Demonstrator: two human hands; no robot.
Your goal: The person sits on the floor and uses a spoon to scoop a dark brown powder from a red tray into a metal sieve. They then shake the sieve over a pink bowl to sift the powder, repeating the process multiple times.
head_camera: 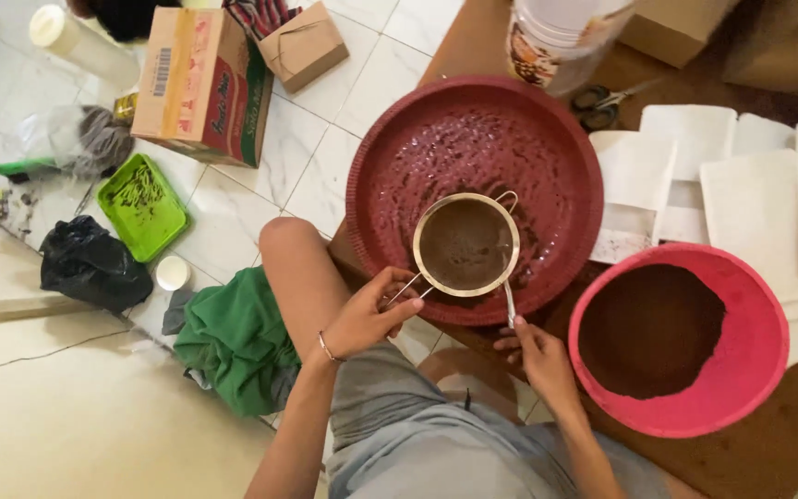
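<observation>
My left hand (367, 319) pinching the sieve (465, 244) handle, my right hand (539, 356) closed on a thin spoon (509, 305), round metal sieve holding brown powder over the dark red tray (561, 176), pink bowl (759, 370) of brown powder beside it

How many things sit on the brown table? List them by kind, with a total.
Round dark red plastic tray: 1
Round pink plastic basin of brown powder: 1
Round metal mesh sieve, held by both hands: 1
Black-handled scissors: 1
Clear plastic jar: 1
White paper pouches: cannot tell, overlapping
Total counted: 5
</observation>
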